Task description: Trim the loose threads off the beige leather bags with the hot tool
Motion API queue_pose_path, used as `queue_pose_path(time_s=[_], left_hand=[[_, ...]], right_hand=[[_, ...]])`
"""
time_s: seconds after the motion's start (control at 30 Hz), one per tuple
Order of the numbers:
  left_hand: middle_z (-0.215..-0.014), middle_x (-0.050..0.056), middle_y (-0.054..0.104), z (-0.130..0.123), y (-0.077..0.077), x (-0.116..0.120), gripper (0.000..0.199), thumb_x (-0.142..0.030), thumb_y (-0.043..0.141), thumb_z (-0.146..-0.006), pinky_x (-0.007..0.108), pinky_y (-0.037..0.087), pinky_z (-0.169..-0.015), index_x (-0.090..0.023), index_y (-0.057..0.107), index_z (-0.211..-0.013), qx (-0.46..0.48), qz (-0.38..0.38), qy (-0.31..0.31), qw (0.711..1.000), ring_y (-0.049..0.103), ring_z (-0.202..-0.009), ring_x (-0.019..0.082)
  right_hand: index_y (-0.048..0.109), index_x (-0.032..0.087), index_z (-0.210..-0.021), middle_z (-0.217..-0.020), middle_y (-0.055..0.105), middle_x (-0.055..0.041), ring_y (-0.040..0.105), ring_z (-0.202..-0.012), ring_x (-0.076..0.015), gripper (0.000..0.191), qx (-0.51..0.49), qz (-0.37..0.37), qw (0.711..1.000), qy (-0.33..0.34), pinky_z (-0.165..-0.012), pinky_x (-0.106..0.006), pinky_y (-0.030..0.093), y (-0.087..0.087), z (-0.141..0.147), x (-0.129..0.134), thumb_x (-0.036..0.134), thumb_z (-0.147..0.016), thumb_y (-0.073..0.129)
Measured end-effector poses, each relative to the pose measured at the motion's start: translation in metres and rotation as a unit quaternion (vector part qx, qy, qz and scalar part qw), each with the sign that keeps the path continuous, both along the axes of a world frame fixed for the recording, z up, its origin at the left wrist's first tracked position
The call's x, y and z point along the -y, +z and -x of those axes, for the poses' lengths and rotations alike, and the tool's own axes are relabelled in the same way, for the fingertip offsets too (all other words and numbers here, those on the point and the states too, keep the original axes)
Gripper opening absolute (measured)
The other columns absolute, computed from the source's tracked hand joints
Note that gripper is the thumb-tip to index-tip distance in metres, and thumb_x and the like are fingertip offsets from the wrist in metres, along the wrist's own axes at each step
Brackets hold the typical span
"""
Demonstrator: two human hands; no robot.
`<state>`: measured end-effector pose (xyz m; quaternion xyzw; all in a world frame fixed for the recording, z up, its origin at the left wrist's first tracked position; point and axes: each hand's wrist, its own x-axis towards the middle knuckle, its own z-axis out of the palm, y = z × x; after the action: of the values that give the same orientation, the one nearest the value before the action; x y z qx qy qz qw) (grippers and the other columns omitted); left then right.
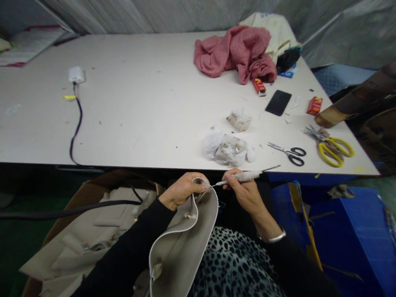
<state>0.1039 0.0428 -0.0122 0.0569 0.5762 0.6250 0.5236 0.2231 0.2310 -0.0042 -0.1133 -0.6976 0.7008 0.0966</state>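
A beige bag (198,243) with its mouth open rests toward my lap. My left hand (187,187) pinches its top edge at the far corner, thumb on the rim. In my right hand (244,189) is a thin pointed tool with a white wrapped handle (246,176), like an awl. One slim end meets the bag's edge beside my left thumb; a metal shaft sticks out the other way to the right. Whether the tip pierces the bag is too small to tell.
Crumpled plastic lumps (230,149), black-handled scissors (295,155), yellow-handled scissors (334,149) and a phone (279,102) lie on the table (139,103). A pink cloth (235,53) is behind. A carton (89,187) of beige bags stands left, blue bins (349,231) right. A black cable (77,123) crosses the table edge.
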Motion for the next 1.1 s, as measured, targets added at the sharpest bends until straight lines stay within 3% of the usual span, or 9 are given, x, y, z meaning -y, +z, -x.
queue_pose_path(time_s=[0.33,0.53,0.7,0.77,0.83,0.9,0.97,1.03,1.1], left_hand=[[-0.064,0.001,0.062,-0.010,0.005,-0.004,0.036,-0.031,0.093,-0.056,0.024,0.037,-0.058,-0.011,0.069,-0.075,0.029,-0.004,0.027,0.999,0.052,-0.057,0.011],[-0.066,0.001,0.063,-0.013,0.004,-0.006,0.034,-0.030,0.091,-0.057,0.025,0.039,-0.058,-0.012,0.069,-0.076,0.012,0.000,0.069,0.998,0.052,-0.058,0.012],[-0.067,0.002,0.065,-0.015,-0.002,-0.003,0.033,-0.027,0.090,-0.056,0.026,0.040,-0.060,-0.012,0.069,-0.075,0.034,-0.012,0.068,0.997,0.054,-0.060,0.013],[-0.067,0.002,0.065,-0.016,-0.003,-0.003,0.031,-0.026,0.089,-0.055,0.026,0.040,-0.060,-0.012,0.069,-0.074,0.036,-0.016,0.067,0.997,0.054,-0.060,0.013],[-0.066,0.002,0.064,-0.019,-0.002,-0.003,0.030,-0.027,0.088,-0.057,0.025,0.040,-0.060,-0.012,0.069,-0.075,0.021,-0.009,0.074,0.997,0.053,-0.059,0.012],[-0.066,0.001,0.063,-0.022,-0.001,-0.003,0.030,-0.028,0.087,-0.059,0.026,0.039,-0.059,-0.012,0.069,-0.076,-0.007,0.003,0.080,0.997,0.053,-0.060,0.013],[-0.067,0.001,0.062,-0.026,0.001,-0.002,0.029,-0.030,0.086,-0.062,0.026,0.038,-0.059,-0.013,0.068,-0.077,-0.040,0.010,0.081,0.996,0.052,-0.060,0.013],[-0.067,0.000,0.061,-0.030,0.005,-0.002,0.028,-0.032,0.084,-0.064,0.025,0.038,-0.060,-0.013,0.068,-0.077,-0.082,0.011,0.080,0.993,0.051,-0.061,0.013],[-0.069,0.000,0.062,-0.034,0.011,0.000,0.024,-0.033,0.081,-0.069,0.026,0.039,-0.062,-0.014,0.069,-0.078,-0.150,0.020,0.069,0.986,0.052,-0.063,0.013]], right_hand=[[0.067,0.019,-0.089,-0.073,0.065,-0.0007,0.063,-0.069,-0.0156,0.032,0.017,-0.055,0.998,0.022,-0.069,-0.028,0.051,0.003,0.003,0.000,0.049,-0.100,0.059],[0.068,0.021,-0.092,-0.079,0.069,-0.0017,0.064,-0.073,-0.0161,0.027,-0.034,-0.144,0.989,0.009,-0.069,-0.029,0.051,-0.003,-0.006,0.004,0.044,-0.103,0.058],[0.073,0.024,-0.100,-0.089,0.075,-0.0044,0.064,-0.081,-0.0195,0.015,-0.157,-0.350,0.914,0.132,-0.076,-0.035,0.051,-0.001,-0.021,0.000,0.034,-0.103,0.062],[0.073,0.024,-0.102,-0.090,0.076,-0.0051,0.065,-0.082,-0.0204,0.015,-0.173,-0.375,0.899,0.147,-0.076,-0.036,0.052,0.000,-0.026,-0.002,0.034,-0.102,0.062],[0.073,0.024,-0.102,-0.090,0.076,-0.0050,0.067,-0.081,-0.0196,0.018,-0.175,-0.315,0.928,0.098,-0.076,-0.036,0.054,-0.001,-0.029,-0.001,0.037,-0.103,0.061],[0.071,0.025,-0.111,-0.090,0.077,-0.0042,0.070,-0.077,-0.0176,0.022,-0.132,-0.190,0.973,0.006,-0.073,-0.033,0.057,-0.003,-0.031,0.004,0.040,-0.105,0.056],[0.067,0.024,-0.122,-0.089,0.078,-0.0039,0.072,-0.073,-0.0170,0.030,-0.050,-0.063,0.995,-0.056,-0.071,-0.031,0.059,-0.006,-0.030,0.013,0.045,-0.107,0.051],[0.066,0.023,-0.120,-0.087,0.078,-0.0041,0.073,-0.074,-0.0176,0.034,0.013,0.017,0.998,-0.056,-0.070,-0.030,0.059,-0.008,-0.028,0.023,0.049,-0.105,0.052],[0.070,0.022,-0.107,-0.086,0.076,-0.0032,0.070,-0.075,-0.0172,0.031,0.043,0.031,0.998,-0.038,-0.069,-0.028,0.056,-0.007,-0.027,0.033,0.050,-0.099,0.061]])
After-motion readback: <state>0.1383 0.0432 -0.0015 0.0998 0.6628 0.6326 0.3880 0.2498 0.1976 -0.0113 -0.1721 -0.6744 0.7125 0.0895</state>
